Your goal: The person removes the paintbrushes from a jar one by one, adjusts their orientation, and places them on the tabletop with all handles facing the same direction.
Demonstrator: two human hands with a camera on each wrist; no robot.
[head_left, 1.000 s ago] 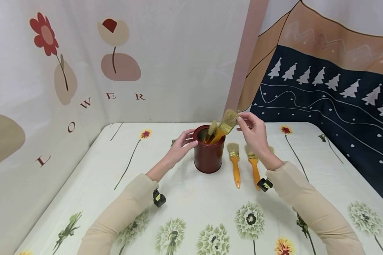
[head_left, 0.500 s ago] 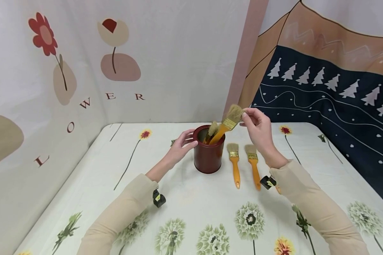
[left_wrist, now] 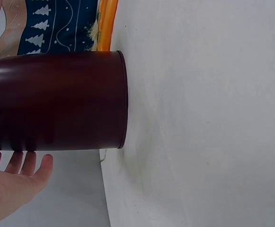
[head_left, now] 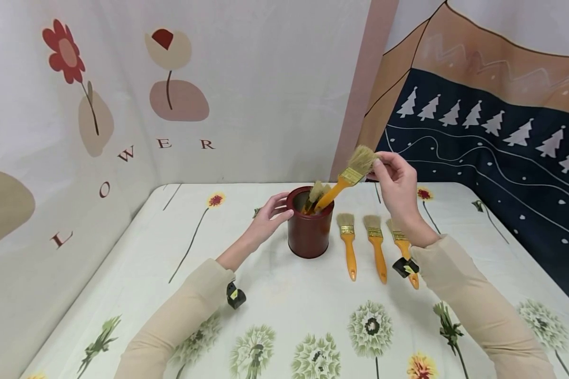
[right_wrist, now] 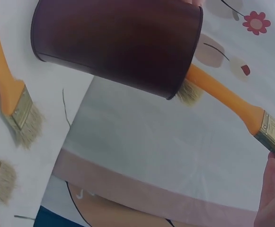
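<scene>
A dark red can (head_left: 308,234) stands upright on the table. My left hand (head_left: 271,210) rests against its left side near the rim, and in the left wrist view the fingertips (left_wrist: 31,156) touch the wall. My right hand (head_left: 397,181) pinches a paintbrush (head_left: 343,184) by the bristle end. This brush is tilted, bristles up and to the right, the tip of its orange handle still at the can's mouth. Other brush bristles (head_left: 316,190) stick up inside the can; their handles are mostly hidden.
Right of the can lie three paintbrushes in a row, bristles away from me: the nearest brush (head_left: 348,245), a middle brush (head_left: 376,247) and a third brush (head_left: 400,237), partly covered by the right wrist camera (head_left: 405,267). Printed fabric walls stand behind the table.
My right hand has moved up and to the right, drawing the paintbrush further out of the can. The third brush on the table has come into view. My left hand and the can stay put.
</scene>
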